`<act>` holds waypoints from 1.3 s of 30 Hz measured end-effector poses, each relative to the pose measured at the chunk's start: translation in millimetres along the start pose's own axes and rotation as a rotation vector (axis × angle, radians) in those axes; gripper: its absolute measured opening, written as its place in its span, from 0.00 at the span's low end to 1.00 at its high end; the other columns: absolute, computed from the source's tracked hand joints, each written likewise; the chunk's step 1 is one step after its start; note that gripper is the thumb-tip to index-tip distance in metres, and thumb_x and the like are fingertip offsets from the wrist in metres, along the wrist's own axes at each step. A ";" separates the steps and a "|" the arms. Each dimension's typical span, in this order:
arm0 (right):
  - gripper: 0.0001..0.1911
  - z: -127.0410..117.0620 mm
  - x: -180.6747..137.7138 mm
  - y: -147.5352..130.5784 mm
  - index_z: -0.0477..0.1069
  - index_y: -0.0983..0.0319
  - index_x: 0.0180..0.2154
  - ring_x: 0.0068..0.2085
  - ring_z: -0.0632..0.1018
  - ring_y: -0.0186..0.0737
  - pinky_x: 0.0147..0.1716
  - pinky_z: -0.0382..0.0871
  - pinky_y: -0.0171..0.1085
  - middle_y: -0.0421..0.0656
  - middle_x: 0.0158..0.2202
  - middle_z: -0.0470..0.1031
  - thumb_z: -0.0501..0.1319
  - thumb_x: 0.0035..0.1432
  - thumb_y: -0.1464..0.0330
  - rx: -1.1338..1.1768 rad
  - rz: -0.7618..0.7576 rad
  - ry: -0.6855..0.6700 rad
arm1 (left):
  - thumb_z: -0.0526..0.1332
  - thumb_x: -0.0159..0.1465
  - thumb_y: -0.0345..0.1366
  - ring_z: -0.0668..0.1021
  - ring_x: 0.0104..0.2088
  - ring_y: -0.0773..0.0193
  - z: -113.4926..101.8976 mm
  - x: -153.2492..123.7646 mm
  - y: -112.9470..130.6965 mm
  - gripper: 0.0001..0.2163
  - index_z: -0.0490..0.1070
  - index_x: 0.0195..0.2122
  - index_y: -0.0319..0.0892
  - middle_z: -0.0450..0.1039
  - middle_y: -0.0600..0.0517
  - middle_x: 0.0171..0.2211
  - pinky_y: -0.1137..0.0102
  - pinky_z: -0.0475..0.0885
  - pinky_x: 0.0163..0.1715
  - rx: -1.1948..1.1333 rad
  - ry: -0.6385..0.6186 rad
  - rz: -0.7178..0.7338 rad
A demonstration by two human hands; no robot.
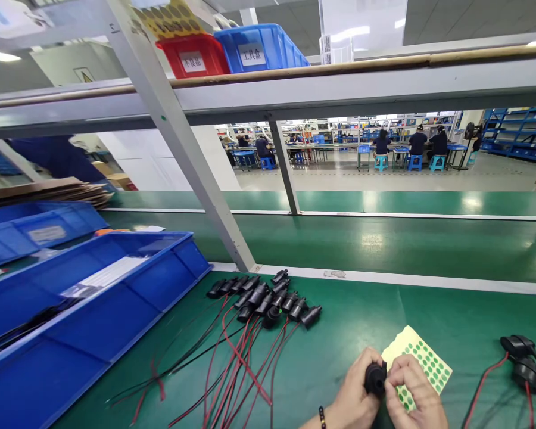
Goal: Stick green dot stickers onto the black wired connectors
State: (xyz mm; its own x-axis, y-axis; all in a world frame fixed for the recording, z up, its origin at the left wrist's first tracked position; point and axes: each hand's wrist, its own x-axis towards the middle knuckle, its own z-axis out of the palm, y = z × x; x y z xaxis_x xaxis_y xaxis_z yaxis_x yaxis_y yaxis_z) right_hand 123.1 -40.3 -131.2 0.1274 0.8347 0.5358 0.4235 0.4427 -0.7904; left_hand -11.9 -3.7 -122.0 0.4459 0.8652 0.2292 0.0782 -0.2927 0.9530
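Observation:
My left hand (351, 393) grips a black round connector (375, 378) near the bottom edge of the view. My right hand (413, 390) has its fingertips pressed against the connector's face. Under my right hand lies a pale sheet of small green dot stickers (424, 354) on the green mat. To the left, several black connectors (268, 295) with red and black wires (232, 363) lie in a bunch. Two more black connectors (524, 357) with red wires rest at the right edge.
A long blue tray (93, 310) lies at the left, another blue bin (31, 229) and stacked cardboard (49, 190) behind it. A grey slanted post (183, 149) rises from the bench. Red bin (194, 55) and blue bin (259, 49) sit on the shelf overhead. People work far behind.

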 end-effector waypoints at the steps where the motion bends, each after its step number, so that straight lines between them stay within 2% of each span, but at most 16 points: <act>1: 0.08 -0.3 0.0 -0.1 0.63 0.56 0.27 0.31 0.73 0.39 0.29 0.68 0.33 0.42 0.30 0.68 0.54 0.61 0.69 0.003 -0.005 -0.005 | 0.56 0.60 0.34 0.64 0.32 0.62 0.3 0.3 0.0 0.03 0.62 0.35 0.43 0.61 0.53 0.32 0.68 0.61 0.35 -0.006 0.000 0.006; 8: 0.07 -1.4 -0.5 -0.9 0.63 0.56 0.29 0.35 0.74 0.40 0.28 0.65 0.33 0.41 0.31 0.68 0.55 0.61 0.71 0.054 -0.012 -0.012 | 0.57 0.57 0.32 0.64 0.33 0.62 2.6 0.2 -1.0 0.05 0.62 0.34 0.43 0.60 0.53 0.31 0.67 0.61 0.36 -0.091 -0.015 -0.019; 16: 0.08 -4.1 4.4 -5.3 0.62 0.56 0.29 0.32 0.73 0.38 0.31 0.66 0.32 0.39 0.31 0.67 0.53 0.62 0.71 0.084 0.010 -0.064 | 0.59 0.56 0.31 0.64 0.32 0.63 3.9 -0.9 0.2 0.06 0.62 0.34 0.43 0.61 0.53 0.31 0.68 0.61 0.35 -0.161 -0.005 -0.044; 23: 0.08 -4.3 3.1 -7.7 0.62 0.57 0.30 0.32 0.74 0.37 0.27 0.67 0.31 0.41 0.31 0.68 0.53 0.61 0.74 0.021 -0.043 -0.046 | 0.58 0.55 0.29 0.63 0.32 0.64 3.2 0.9 0.3 0.06 0.62 0.34 0.42 0.60 0.54 0.30 0.69 0.60 0.34 -0.108 0.002 -0.034; 32: 0.09 -5.1 2.7 -5.7 0.64 0.58 0.30 0.29 0.76 0.36 0.31 0.69 0.33 0.41 0.30 0.71 0.54 0.61 0.75 -0.145 -0.184 0.005 | 0.56 0.55 0.25 0.64 0.32 0.65 3.5 -0.5 -10.5 0.08 0.61 0.35 0.43 0.60 0.55 0.31 0.70 0.61 0.33 -0.019 0.023 0.013; 36: 0.08 -2.2 0.1 -4.6 0.67 0.58 0.31 0.28 0.75 0.37 0.31 0.70 0.33 0.42 0.30 0.72 0.56 0.62 0.73 -0.103 -0.184 0.019 | 0.55 0.57 0.27 0.64 0.32 0.64 3.4 0.3 -12.8 0.06 0.61 0.34 0.43 0.60 0.55 0.31 0.70 0.61 0.34 -0.008 0.047 0.037; 39: 0.08 0.4 -0.5 -4.9 0.67 0.57 0.31 0.30 0.76 0.37 0.33 0.69 0.33 0.42 0.31 0.72 0.56 0.63 0.72 -0.031 -0.124 0.047 | 0.55 0.59 0.30 0.64 0.31 0.64 2.3 0.6 -11.4 0.04 0.61 0.35 0.43 0.61 0.54 0.32 0.69 0.61 0.33 0.026 0.062 0.075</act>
State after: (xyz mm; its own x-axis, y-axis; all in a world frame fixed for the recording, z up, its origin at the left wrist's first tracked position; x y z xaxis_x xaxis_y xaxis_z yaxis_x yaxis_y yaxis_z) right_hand 120.6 -42.7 -127.7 0.1143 0.7573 0.6430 0.4658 0.5308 -0.7080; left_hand -10.4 -0.8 -133.2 0.3956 0.8638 0.3120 0.0702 -0.3671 0.9275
